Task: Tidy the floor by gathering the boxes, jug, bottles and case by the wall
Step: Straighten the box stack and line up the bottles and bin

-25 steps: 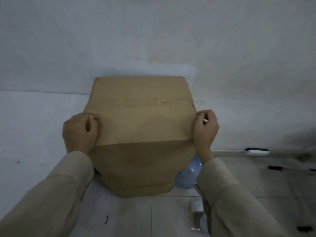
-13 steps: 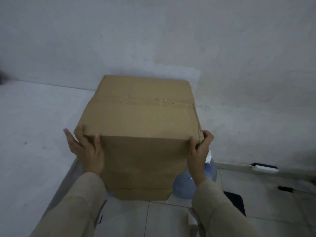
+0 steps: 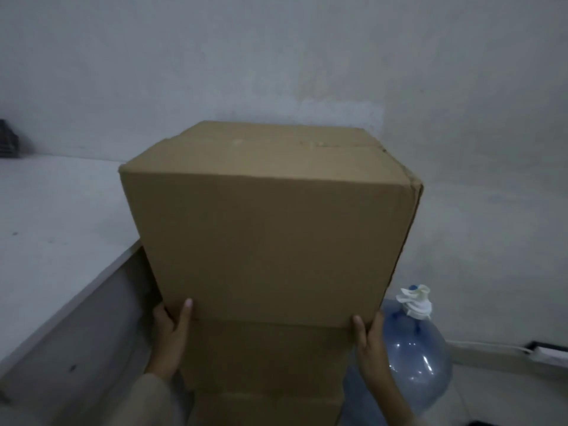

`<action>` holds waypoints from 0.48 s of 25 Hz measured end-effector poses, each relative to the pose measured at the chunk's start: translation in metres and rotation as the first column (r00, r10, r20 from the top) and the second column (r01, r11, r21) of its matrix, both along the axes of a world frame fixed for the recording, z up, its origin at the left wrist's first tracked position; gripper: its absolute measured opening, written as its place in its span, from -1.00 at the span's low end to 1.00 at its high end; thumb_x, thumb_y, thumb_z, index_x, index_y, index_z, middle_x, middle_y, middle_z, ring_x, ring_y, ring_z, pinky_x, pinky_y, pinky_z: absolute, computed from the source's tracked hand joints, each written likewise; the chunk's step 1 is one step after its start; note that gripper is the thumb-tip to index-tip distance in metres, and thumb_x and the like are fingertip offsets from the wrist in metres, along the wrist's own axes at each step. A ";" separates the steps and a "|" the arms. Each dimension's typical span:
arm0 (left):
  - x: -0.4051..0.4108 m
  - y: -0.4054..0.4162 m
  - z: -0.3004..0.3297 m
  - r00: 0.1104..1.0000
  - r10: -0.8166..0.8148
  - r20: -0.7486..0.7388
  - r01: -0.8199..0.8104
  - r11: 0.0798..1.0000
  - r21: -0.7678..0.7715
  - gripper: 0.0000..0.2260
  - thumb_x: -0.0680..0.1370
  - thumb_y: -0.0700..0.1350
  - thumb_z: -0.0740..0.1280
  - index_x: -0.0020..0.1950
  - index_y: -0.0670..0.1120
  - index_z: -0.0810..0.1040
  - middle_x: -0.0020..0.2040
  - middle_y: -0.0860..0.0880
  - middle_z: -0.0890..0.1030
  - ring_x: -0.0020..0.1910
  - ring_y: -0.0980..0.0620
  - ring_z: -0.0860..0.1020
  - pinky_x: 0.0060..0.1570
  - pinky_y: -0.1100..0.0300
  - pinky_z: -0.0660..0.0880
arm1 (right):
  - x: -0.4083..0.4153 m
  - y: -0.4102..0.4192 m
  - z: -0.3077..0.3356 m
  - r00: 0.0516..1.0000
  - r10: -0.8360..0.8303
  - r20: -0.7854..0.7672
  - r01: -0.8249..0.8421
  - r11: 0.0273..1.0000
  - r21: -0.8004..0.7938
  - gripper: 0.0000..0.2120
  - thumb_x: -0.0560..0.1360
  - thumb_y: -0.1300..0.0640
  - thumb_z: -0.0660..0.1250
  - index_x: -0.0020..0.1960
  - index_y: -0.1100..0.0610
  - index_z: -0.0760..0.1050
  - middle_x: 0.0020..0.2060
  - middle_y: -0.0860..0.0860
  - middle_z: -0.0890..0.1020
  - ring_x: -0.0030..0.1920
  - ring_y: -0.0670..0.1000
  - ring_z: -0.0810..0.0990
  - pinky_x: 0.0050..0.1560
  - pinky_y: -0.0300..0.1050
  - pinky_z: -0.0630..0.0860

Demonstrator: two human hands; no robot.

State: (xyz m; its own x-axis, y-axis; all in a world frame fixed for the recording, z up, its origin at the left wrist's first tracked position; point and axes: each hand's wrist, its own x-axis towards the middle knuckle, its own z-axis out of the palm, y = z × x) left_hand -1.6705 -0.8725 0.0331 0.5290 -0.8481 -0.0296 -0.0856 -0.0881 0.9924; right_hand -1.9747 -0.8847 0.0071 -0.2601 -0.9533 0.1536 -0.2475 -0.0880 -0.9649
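The grey wall (image 3: 276,56) fills the back of the view, and a pale bench (image 3: 46,216) runs along the left, its edge slanting down toward the near corner. Against the wall stands a stack of brown cardboard boxes. The top box (image 3: 270,226) is the largest thing in front, closed, with a taped seam across its lid, and it sits on a lower box (image 3: 264,358) whose front face shows beneath it; a 3rd cardboard edge (image 3: 267,410) shows under that at the bottom of the view.

Just right of the stack, on the floor by the wall, stands a blue water jug (image 3: 415,358), upright, its neck capped with something white. Behind it a white strip (image 3: 547,353) lies along the foot of the wall.

The left hand (image 3: 170,336) presses the lower left corner of the top box, thumb on the front face and fingers wrapped round the side. The right hand (image 3: 370,342) does the same at the lower right corner. Each grip is clamped on the top box, right where it meets the box below. Pale sleeves show at the bottom edge.
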 end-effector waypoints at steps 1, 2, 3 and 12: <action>-0.001 -0.003 -0.010 0.998 0.038 0.056 -0.035 0.998 -0.049 -0.54 0.57 -0.09 0.20 0.40 -0.22 0.17 0.38 -0.21 0.36 0.36 -0.18 0.35 0.31 0.04 0.27 | 0.001 -0.004 -0.010 0.999 -0.033 -0.006 0.032 0.998 -0.060 -0.42 0.42 -0.35 0.15 0.25 0.03 0.24 0.23 0.06 0.46 0.30 0.10 0.43 0.36 -0.08 0.32; 0.000 -0.007 -0.019 0.992 0.067 0.107 -0.057 0.994 -0.096 -0.53 0.56 -0.09 0.21 0.39 -0.24 0.18 0.37 -0.22 0.34 0.36 -0.19 0.34 0.32 0.03 0.26 | 0.002 -0.006 -0.017 0.998 -0.059 0.004 0.059 0.990 -0.124 -0.27 0.34 -0.46 0.11 0.29 0.05 0.25 0.25 0.06 0.45 0.30 0.08 0.42 0.38 0.03 0.32; 0.001 -0.011 -0.029 0.987 0.086 0.137 -0.067 0.988 -0.139 -0.52 0.56 -0.08 0.22 0.39 -0.25 0.17 0.37 -0.23 0.32 0.36 -0.18 0.33 0.34 0.03 0.24 | 0.003 -0.007 -0.022 0.998 -0.062 0.015 0.064 0.981 -0.183 -0.18 0.30 -0.49 0.09 0.33 0.07 0.23 0.27 0.06 0.44 0.29 0.06 0.42 0.37 0.05 0.32; 0.003 -0.013 -0.062 0.994 -0.033 0.105 0.070 0.924 -0.377 -0.58 0.58 -0.03 0.14 0.38 -0.15 0.14 0.22 -0.04 0.37 0.18 0.06 0.34 0.19 0.17 0.24 | 0.004 0.017 -0.048 0.988 -0.029 0.154 0.088 0.915 -0.394 -0.60 0.59 0.12 0.04 0.42 0.09 0.16 0.23 -0.10 0.38 0.19 -0.22 0.37 0.06 -0.55 0.28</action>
